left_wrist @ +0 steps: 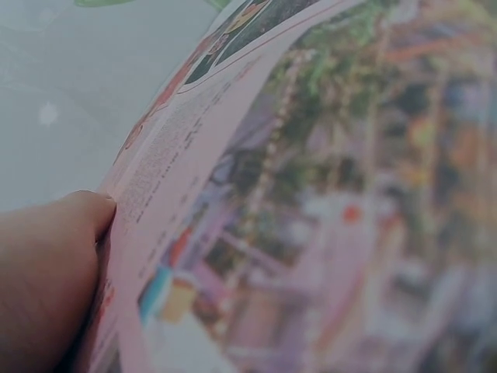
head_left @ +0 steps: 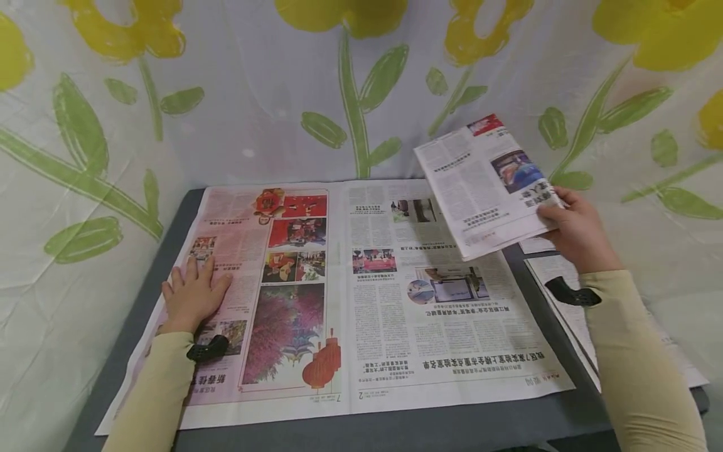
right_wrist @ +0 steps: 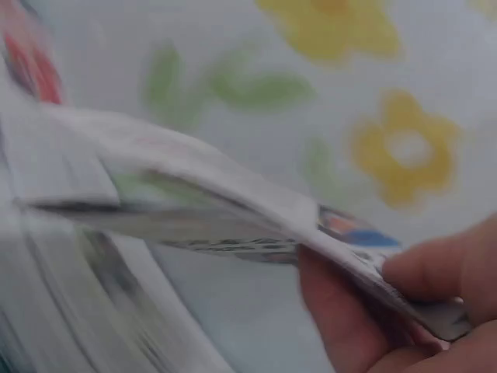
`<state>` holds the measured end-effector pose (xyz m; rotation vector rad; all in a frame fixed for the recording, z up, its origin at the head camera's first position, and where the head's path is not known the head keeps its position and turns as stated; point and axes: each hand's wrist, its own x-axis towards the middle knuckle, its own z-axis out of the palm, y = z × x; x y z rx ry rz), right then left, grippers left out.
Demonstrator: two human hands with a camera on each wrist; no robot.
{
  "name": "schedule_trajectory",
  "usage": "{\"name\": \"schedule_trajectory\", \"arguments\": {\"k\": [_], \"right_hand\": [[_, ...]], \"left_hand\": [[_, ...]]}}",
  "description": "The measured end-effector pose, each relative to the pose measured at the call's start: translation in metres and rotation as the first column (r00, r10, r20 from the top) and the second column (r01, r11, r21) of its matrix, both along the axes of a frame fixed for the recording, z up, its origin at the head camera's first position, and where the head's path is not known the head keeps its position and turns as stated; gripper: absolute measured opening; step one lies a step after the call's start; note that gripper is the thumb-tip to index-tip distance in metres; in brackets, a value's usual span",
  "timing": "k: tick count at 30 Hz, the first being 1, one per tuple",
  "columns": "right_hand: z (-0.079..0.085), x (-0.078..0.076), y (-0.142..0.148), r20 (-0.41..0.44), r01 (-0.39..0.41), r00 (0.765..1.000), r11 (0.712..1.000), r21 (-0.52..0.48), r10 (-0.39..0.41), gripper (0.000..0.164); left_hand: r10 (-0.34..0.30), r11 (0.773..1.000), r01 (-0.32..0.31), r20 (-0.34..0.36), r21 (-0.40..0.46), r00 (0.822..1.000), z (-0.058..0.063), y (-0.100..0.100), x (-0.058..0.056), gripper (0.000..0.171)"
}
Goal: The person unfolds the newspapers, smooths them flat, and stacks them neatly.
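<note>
My right hand (head_left: 582, 232) pinches a folded newspaper (head_left: 486, 188) by its right edge, thumb on top and fingers beneath. In the right wrist view the folded newspaper (right_wrist: 233, 186) shows its layers parted toward the far end. It hangs over the upper right of an opened newspaper spread (head_left: 384, 351) that lies flat on the table. My left hand (head_left: 198, 295), fingers spread, rests on the pink left page of that spread. The left wrist view shows the thumb side of the left hand (left_wrist: 46, 272) against the printed sheet (left_wrist: 311, 256).
The dark grey table (head_left: 395, 433) shows round the spread's edges. More papers (head_left: 565, 301) lie at the right, partly under the right forearm. A white curtain (head_left: 237, 113) with yellow flowers and green leaves hangs behind and at both sides.
</note>
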<state>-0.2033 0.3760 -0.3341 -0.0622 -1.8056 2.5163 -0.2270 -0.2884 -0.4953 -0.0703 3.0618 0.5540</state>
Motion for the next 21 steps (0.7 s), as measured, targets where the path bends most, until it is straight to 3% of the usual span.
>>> {"name": "schedule_trajectory", "arguments": {"k": [4, 8, 11, 17, 21], "right_hand": [[-0.017, -0.011, -0.069, 0.064, -0.146, 0.985, 0.972, -0.186, 0.16, 0.028], [-0.043, -0.011, -0.135, 0.154, -0.182, 0.962, 0.95, -0.255, 0.226, 0.036], [-0.068, -0.005, -0.177, 0.217, -0.167, 0.948, 0.945, -0.28, 0.232, 0.045], [-0.117, 0.015, -0.234, 0.324, -0.113, 0.926, 0.962, -0.249, 0.193, 0.059], [-0.134, 0.027, -0.245, 0.352, -0.132, 0.92, 0.982, -0.138, 0.174, 0.068]], "left_hand": [[0.014, 1.0, -0.014, -0.003, -0.001, 1.0, -0.001, -0.001, 0.001, 0.082], [0.018, 1.0, -0.018, -0.001, -0.002, 1.0, -0.001, 0.0, 0.001, 0.081], [0.022, 1.0, -0.022, 0.01, -0.004, 1.0, 0.0, 0.002, 0.001, 0.082], [0.028, 1.0, -0.028, 0.002, -0.01, 1.0, 0.001, 0.003, 0.002, 0.081], [0.028, 1.0, -0.028, -0.001, -0.012, 1.0, 0.001, 0.002, 0.002, 0.082]]}}
